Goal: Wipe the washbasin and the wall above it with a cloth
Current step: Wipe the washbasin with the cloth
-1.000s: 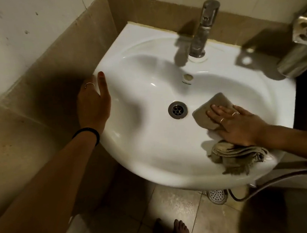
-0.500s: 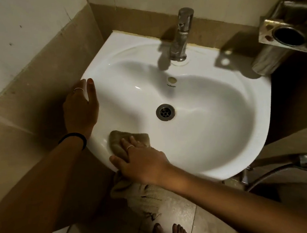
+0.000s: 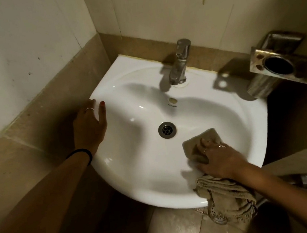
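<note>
Now the right hand [image 3: 221, 158] presses a crumpled beige cloth [image 3: 199, 145] into the glossy white washbasin [image 3: 144, 164], fingers flat; left hand [image 3: 91, 126] fingers relaxed on the rim.

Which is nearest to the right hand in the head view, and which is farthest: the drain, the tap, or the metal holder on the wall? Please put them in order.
Measured from the right hand, which presses the cloth in the basin:
1. Drain, just to its left on the basin floor.
2. Tap, at the back rim.
3. Metal holder, on the wall at the back right, only slightly farther than the tap.
</note>
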